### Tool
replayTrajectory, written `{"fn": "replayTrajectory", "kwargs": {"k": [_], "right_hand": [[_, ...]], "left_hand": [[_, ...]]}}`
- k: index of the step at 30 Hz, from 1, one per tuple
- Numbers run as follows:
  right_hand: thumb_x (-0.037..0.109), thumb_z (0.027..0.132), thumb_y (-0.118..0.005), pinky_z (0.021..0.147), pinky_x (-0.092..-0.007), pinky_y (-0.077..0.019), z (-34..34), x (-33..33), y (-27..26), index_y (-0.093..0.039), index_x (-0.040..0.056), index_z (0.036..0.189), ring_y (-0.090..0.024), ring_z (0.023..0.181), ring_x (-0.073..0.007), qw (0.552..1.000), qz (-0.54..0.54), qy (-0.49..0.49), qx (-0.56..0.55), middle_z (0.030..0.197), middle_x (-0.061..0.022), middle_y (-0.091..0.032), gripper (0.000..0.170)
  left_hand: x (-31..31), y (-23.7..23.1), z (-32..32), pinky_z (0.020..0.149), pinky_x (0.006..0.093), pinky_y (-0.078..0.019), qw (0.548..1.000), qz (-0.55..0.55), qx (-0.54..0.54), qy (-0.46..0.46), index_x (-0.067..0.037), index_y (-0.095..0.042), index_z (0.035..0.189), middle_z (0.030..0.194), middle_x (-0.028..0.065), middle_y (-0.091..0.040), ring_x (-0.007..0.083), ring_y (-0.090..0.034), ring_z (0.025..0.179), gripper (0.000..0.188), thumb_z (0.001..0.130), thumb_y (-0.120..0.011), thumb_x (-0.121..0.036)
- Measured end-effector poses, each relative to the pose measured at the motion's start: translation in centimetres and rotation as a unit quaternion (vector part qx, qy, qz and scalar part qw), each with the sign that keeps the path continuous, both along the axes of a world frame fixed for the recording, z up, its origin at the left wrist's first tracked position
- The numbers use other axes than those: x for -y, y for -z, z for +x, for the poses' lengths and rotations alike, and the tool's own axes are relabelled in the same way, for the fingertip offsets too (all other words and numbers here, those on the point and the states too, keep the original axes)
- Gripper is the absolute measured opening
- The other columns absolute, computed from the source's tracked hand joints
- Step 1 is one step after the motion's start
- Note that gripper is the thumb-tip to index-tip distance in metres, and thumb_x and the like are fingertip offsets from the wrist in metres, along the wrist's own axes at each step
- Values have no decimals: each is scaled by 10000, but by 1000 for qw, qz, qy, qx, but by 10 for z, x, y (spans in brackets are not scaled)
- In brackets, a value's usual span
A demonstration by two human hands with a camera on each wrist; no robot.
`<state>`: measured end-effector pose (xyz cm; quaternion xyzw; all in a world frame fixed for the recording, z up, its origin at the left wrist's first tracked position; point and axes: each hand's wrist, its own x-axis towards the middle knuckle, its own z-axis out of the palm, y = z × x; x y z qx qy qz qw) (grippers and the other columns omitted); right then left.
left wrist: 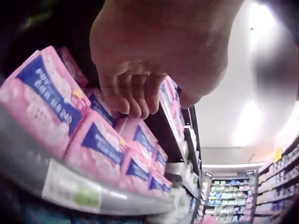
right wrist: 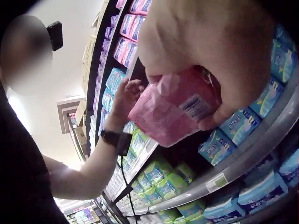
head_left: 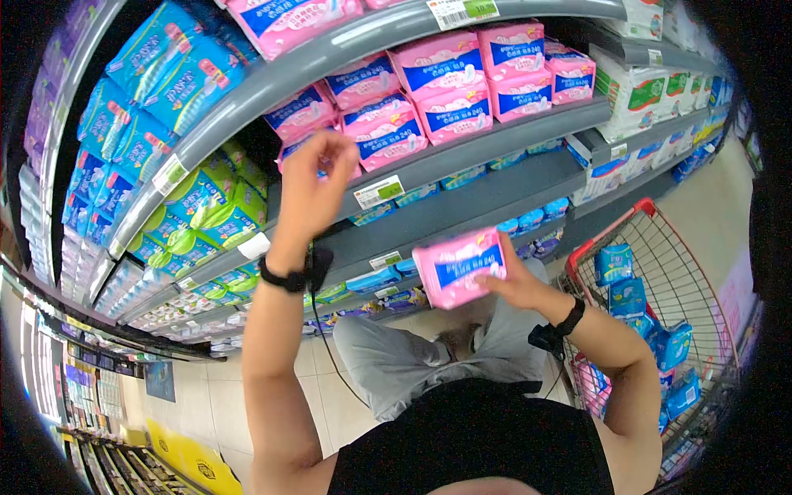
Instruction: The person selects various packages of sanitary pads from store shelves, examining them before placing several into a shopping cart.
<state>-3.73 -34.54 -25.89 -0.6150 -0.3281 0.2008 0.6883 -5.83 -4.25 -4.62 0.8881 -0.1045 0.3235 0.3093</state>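
My right hand grips a pink and blue pack of sanitary pads, held out in front of the lower shelves, thumb across its front. In the right wrist view the pack's pink back with a barcode label shows. My left hand is raised at the pink shelf, its fingers loosely bent with nothing between them. Behind it are stacked matching pink packs. From the left wrist the bent fingers hang over the row of pink packs.
Right of me stands a wire shopping cart with a red rim, holding several blue packs and some pink ones. Green packs and blue packs fill shelves at the left. The grey shelf edge carries price tags.
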Motion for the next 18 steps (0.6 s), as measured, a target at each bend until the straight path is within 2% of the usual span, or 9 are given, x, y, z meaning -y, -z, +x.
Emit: {"fn": "replayTrajectory", "kwargs": {"k": [1, 2, 4, 6, 9, 11, 14, 15, 18], "right_hand": [[107, 910, -686, 1067, -358, -380, -2, 0, -2, -146, 52, 1447, -436, 1259, -191, 999, 25, 24, -20, 1337, -110, -433, 764], [103, 928, -661, 1067, -356, -378, -5, -1, -7, -145, 54, 1448, -432, 1263, -192, 997, 51, 47, -38, 1338, -109, -430, 734], [111, 961, -591, 1088, -357, -345, -8, -2, -9, -128, 55, 1452, -399, 1291, -193, 994, 73, 54, -63, 1358, -107, -404, 677], [96, 971, -555, 1099, -356, -326, -7, -8, 3, -114, 54, 1459, -375, 1313, -192, 991, 106, 32, -80, 1382, -108, -383, 659], [176, 898, -630, 1112, -379, -307, -13, -10, -1, -68, 51, 1486, -315, 1357, -203, 996, 75, -43, -33, 1448, -132, -307, 823], [308, 821, -708, 1097, -396, -330, -11, -12, 13, -101, 75, 1499, -320, 1364, -222, 994, 78, -67, -30, 1480, -128, -276, 939], [358, 805, -721, 1051, -386, -382, -10, -8, -18, -194, 91, 1490, -356, 1350, -242, 975, 123, -147, -115, 1488, -111, -284, 904], [306, 831, -708, 982, -379, -429, -7, -6, -19, -353, 87, 1412, -441, 1265, -245, 982, 110, -123, -95, 1396, -96, -403, 715], [208, 891, -660, 934, -375, -448, 5, 0, -2, -458, 72, 1288, -526, 1127, -214, 990, 71, -102, -68, 1205, -75, -536, 466]], "left_hand": [[8, 16, -19, 671, 273, -482, 999, -21, -47, 12, -39, -658, 1002, 884, 57, -682, 120, -599, 729, 185, 861, -695, -153], [12, 36, -36, 711, 304, -504, 995, -3, -87, 46, -43, -577, 1207, 1061, 94, -668, 161, -621, 811, 436, 833, -739, -200], [37, 68, -64, 770, 336, -517, 983, -33, -156, 85, -36, -413, 1394, 1238, 155, -600, 220, -636, 981, 723, 808, -779, -247], [47, 111, -74, 862, 357, -517, 960, -115, -211, 142, -26, -279, 1477, 1313, 207, -544, 266, -601, 1139, 873, 811, -789, -271], [59, 146, -77, 984, 358, -471, 948, -186, -236, 106, -56, -265, 1496, 1343, 134, -516, 201, -539, 1198, 882, 791, -787, -141], [49, 141, -83, 1022, 360, -447, 938, -229, -228, 125, -53, -275, 1491, 1358, 121, -496, 202, -517, 1223, 869, 792, -786, -123], [19, 110, -80, 1087, 380, -394, 953, -231, -150, 123, -31, -292, 1473, 1401, 143, -437, 227, -448, 1304, 896, 760, -823, -145], [0, 102, -75, 1097, 381, -383, 957, -241, -94, 127, -33, -292, 1471, 1417, 130, -407, 230, -415, 1329, 909, 753, -835, -163], [-39, 49, -60, 1092, 380, -395, 948, -300, 42, 98, -26, -259, 1493, 1411, 146, -448, 233, -473, 1285, 908, 785, -812, -163]]}}
